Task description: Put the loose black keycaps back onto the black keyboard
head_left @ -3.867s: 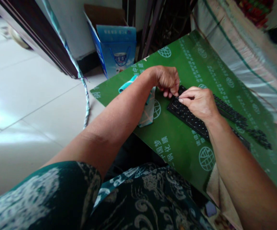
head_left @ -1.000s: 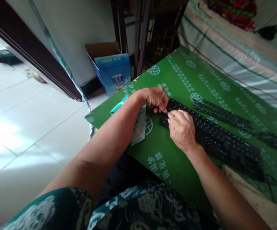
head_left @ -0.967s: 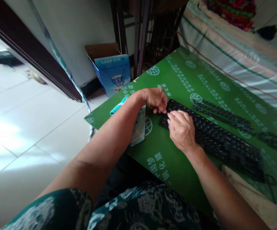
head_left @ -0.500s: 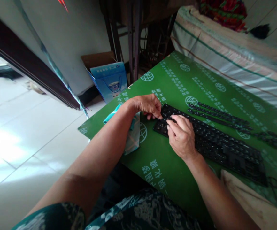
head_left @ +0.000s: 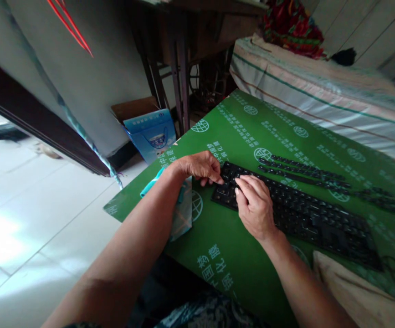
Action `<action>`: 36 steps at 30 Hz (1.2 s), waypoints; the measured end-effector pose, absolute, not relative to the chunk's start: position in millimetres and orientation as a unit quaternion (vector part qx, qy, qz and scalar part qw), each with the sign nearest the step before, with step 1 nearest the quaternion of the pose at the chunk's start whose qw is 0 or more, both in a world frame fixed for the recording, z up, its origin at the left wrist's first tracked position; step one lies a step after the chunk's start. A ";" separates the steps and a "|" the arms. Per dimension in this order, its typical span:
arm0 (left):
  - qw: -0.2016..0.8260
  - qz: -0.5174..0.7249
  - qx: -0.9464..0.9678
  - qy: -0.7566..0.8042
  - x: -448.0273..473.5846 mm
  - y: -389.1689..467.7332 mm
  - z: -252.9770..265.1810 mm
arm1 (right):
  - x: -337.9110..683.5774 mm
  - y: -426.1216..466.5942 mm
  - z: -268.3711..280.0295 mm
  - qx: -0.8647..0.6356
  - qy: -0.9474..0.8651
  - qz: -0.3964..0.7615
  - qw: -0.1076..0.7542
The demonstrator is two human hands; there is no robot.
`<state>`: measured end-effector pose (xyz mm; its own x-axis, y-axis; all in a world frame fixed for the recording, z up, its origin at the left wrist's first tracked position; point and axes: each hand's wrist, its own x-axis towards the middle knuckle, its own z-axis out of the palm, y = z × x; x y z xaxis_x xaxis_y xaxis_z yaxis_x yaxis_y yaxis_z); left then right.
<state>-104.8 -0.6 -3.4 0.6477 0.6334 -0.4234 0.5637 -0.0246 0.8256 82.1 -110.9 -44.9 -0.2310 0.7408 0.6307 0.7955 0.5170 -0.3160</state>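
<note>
A black keyboard (head_left: 306,212) lies slantwise on the green board, its left end under my hands. My left hand (head_left: 204,167) is closed in a pinch, thumb and forefinger touching the keys near the keyboard's left end. Over the keys just to the right, my right hand (head_left: 254,205) has its fingers bent and drawn together. Anything small within either pinch is hidden by the fingers. Behind the keyboard lie rows of loose black keycaps (head_left: 300,171), with a looser group of keycaps (head_left: 382,198) farther right.
A teal-and-grey cloth (head_left: 182,221) lies under my left forearm on the green tabletop (head_left: 224,228). Beige fabric (head_left: 347,282) and a cable (head_left: 393,264) are at the right. Beyond the table stand a blue carton (head_left: 152,134) and a bed with a striped sheet (head_left: 306,91).
The camera view has shifted, so the scene sits lower and slightly left. Both hands stay at the keyboard's left end, with only slight finger movement.
</note>
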 end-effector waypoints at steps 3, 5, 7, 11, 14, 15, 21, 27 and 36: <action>0.552 0.026 0.716 0.426 -103.6 -0.2 -4.3 | 84.1 -111.4 -44.3 -0.495 -0.773 -0.022 0.396; 0.544 0.024 0.718 0.434 -102.1 -0.2 -5.3 | 84.6 -112.0 -44.1 -0.494 -0.768 -0.016 0.408; 0.536 0.023 0.719 0.442 -100.6 -0.3 -6.1 | 84.8 -112.4 -43.5 -0.491 -0.763 -0.006 0.421; 0.529 0.022 0.718 0.451 -99.7 -1.0 -6.2 | 86.8 -112.4 -41.0 -0.481 -0.757 0.008 0.443; 0.528 0.021 0.716 0.456 -99.4 -1.4 -5.5 | 89.4 -111.7 -39.1 -0.474 -0.753 0.015 0.457; 0.526 0.021 0.716 0.458 -99.1 -1.4 -5.5 | 90.2 -111.4 -38.7 -0.474 -0.750 0.019 0.460; 0.517 0.021 0.714 0.472 -98.1 -1.0 -6.3 | 94.1 -110.1 -39.7 -0.477 -0.735 0.040 0.480; 0.527 0.016 0.710 0.467 -99.4 -1.5 -3.6 | 98.9 -107.8 -39.1 -0.471 -0.727 0.035 0.499; 0.515 0.008 0.709 0.481 -99.0 0.0 -5.2 | 104.4 -104.7 -40.5 -0.479 -0.711 0.044 0.513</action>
<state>-99.0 0.0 -5.2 0.5373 0.6910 -0.4836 0.6735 -0.0064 0.7391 104.4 -104.7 -40.5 -0.0137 0.7258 0.6878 0.6362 0.5369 -0.5540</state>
